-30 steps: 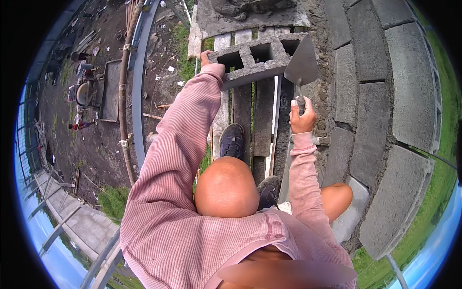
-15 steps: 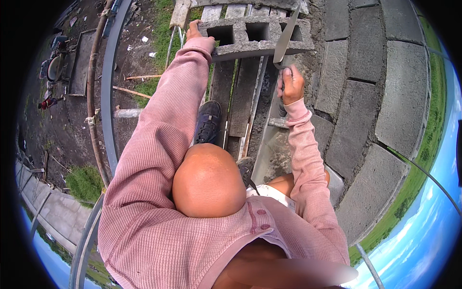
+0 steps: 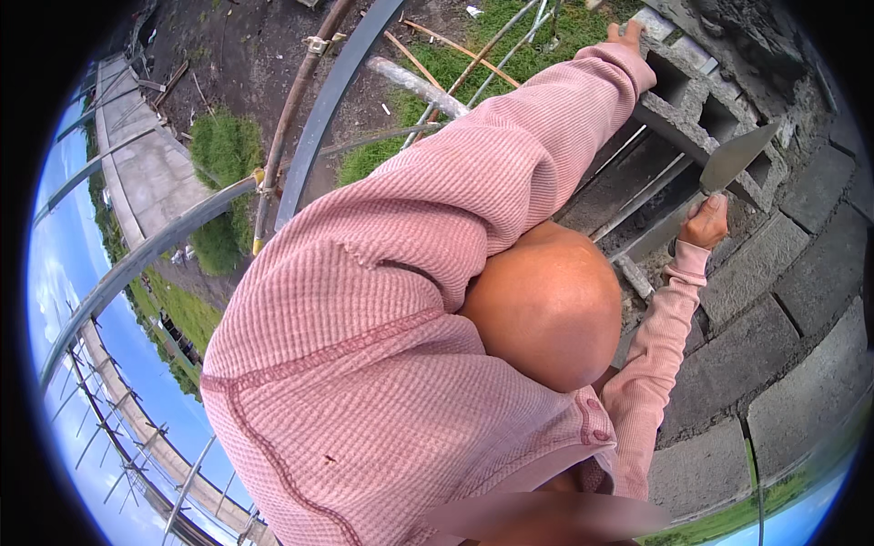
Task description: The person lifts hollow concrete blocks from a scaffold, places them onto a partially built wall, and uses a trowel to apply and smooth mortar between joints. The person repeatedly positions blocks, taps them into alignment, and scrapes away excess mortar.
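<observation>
My left hand (image 3: 630, 41) grips the far left end of a grey hollow concrete block (image 3: 692, 100), which lies at an angle at the upper right with three dark openings showing. My right hand (image 3: 706, 218) is closed on a trowel (image 3: 737, 155); its pointed metal blade sits over the block's near right end. Under and below the block are narrow boards (image 3: 628, 168). My bare knee (image 3: 542, 300) is between my pink-sleeved arms.
A wall of laid blocks (image 3: 737, 373) fills the right side. Scaffold tubes (image 3: 319, 136) and thin sticks cross the upper left over dirt and grass (image 3: 218, 182). A concrete strip (image 3: 137, 155) runs along the far left, with metal rails and sky beyond.
The view has swung round, so the block and both hands now appear farther right. Both hands keep their hold; the trowel blade has changed its tilt over the block.
</observation>
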Tool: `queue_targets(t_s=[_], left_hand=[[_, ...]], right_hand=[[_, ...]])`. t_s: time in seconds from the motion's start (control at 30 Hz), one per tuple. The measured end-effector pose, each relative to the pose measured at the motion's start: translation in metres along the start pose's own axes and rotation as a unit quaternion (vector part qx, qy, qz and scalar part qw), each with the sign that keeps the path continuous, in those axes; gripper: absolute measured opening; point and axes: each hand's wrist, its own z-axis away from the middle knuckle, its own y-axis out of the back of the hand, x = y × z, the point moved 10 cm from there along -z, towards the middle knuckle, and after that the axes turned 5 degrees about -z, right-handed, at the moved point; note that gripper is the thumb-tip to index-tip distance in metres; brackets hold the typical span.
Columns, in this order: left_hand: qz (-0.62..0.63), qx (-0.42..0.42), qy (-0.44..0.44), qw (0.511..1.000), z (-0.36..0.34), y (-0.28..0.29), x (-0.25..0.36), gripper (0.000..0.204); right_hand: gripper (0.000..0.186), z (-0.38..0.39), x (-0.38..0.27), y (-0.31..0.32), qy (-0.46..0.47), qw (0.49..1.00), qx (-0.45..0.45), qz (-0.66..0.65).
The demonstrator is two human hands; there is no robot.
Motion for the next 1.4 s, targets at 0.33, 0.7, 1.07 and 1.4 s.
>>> queue_targets(t_s=[0.33, 0.7, 1.07, 1.4], left_hand=[[0.077, 0.087, -0.099, 0.988, -0.01, 0.0, 0.012, 0.074], [0.088, 0.17, -0.165, 0.968, 0.006, 0.024, 0.017, 0.071], [0.077, 0.187, -0.169, 0.965, -0.001, 0.026, 0.022, 0.065], [0.073, 0.203, -0.143, 0.966, -0.009, 0.02, 0.015, 0.064]], right_hand=[[0.032, 0.0, -0.003, 0.018, 0.015, 1.0, 0.007, 0.017], [0.039, -0.014, -0.017, 0.021, 0.018, 0.997, 0.041, 0.063], [0.042, -0.018, -0.003, 0.028, -0.071, 0.991, 0.087, -0.067], [0.046, -0.027, -0.011, 0.025, -0.084, 0.993, 0.056, 0.056]])
